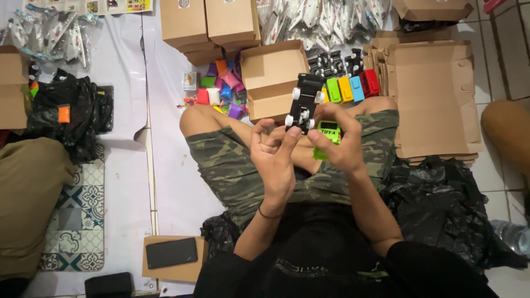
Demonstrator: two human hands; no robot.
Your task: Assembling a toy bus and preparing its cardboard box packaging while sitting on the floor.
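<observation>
I sit cross-legged on the floor in camouflage shorts. My left hand (276,157) holds up a black toy car chassis (305,102) with white wheels, underside facing me, gripped at its lower end. My right hand (339,140) holds a green toy car body (329,135) just right of the chassis. Both hands are close together above my lap. An open cardboard box (272,80) stands on the floor just beyond my knees.
A row of coloured car bodies (353,87) and black chassis parts (331,63) lies behind the box. Flat cardboard blanks (436,99) are stacked at right, closed boxes (210,25) at the back, small coloured pieces (223,88) at left, black plastic bags (441,204), a phone (171,253).
</observation>
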